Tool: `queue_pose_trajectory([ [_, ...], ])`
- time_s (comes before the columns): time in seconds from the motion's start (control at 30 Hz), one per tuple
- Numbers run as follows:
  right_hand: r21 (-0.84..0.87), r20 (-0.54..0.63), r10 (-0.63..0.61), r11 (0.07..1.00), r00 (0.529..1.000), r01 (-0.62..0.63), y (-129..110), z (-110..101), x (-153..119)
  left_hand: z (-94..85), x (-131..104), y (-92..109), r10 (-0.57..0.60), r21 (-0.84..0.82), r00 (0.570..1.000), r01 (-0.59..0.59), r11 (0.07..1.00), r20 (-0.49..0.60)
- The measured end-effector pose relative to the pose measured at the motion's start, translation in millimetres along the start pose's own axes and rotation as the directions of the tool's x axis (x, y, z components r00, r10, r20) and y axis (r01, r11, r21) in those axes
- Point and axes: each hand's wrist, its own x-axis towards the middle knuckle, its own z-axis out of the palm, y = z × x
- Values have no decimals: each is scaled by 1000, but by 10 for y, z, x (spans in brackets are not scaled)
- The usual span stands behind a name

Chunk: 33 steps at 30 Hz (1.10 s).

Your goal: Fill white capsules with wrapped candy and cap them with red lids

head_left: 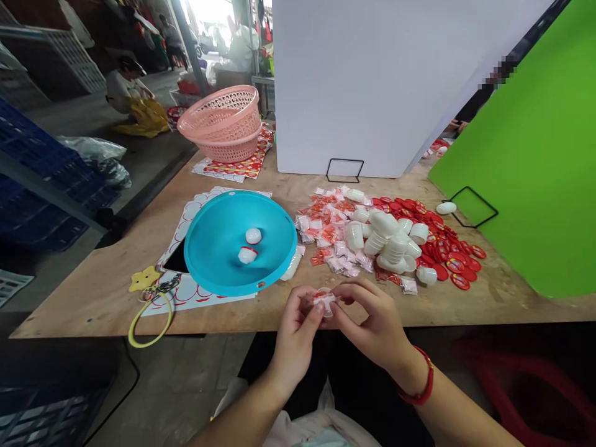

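At the table's front edge, my left hand (300, 316) is closed around a small white plastic cup (327, 308). Red and pale pink sachet material shows at the cup's mouth. My right hand (365, 313) pinches the cup's other side with thumb and fingers. Just beyond my hands lies a heap of red and pink sachets (333, 226). White cups (391, 242), some nested in stacks, are piled beside them, and round red lids (449, 248) spread to the right. Inside the blue basin (200, 230) rest two white capsules (253, 236) with red bases.
Pink baskets (218, 124) are stacked on printed sheets at the back left. A white panel (344, 87) and a green panel (535, 167) rise behind, with black wire stands. A yellow ring keychain (135, 329) hangs over the front edge. Another person (125, 84) crouches far left.
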Motion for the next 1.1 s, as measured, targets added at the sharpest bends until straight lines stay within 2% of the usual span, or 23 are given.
queue_pose_trajectory([
  [0.17, -31, 45, 91, 996, 995, -89, -52, -44, 11, -1, 7, 43, 36, 58, 999, -34, 998, -30],
  [0.3, -107, 55, 84, 991, 995, -77, -61, -13, -4, -3, 14, 33, 84, 99, 992, -75, 992, -91],
  [0.4, -14, 36, 130, 991, 991, -129, -70, 41, -18, -7, 22, 30, 111, 136, 991, -101, 986, -73],
  [0.5, 195, 52, 268, 942, 962, -273, -94, 80, -9, -22, 35, 30, 113, 163, 993, -105, 981, -38],
  [0.57, 259, 85, 323, 906, 943, -334, -110, 90, 10, -35, 46, 28, 109, 171, 994, -104, 980, -17],
  [0.73, 309, 76, 415, 855, 907, -417, -71, 88, 70, -44, 55, 19, 97, 198, 994, -107, 974, 57],
  [0.87, 300, 155, 495, 801, 855, -518, 7, 106, 115, -27, 49, 0, 177, 385, 978, -205, 900, 106],
  [0.93, 278, 206, 506, 790, 837, -546, 21, 107, 137, -22, 62, -11, 171, 445, 978, -206, 872, 117],
  [1.03, 306, 280, 480, 776, 831, -551, 79, -30, 168, -34, 108, -22, 98, 411, 990, -130, 902, 98],
  [1.1, 297, 221, 500, 784, 838, -546, 227, -305, 168, -55, 143, -32, 20, 342, 998, -41, 939, 65],
])
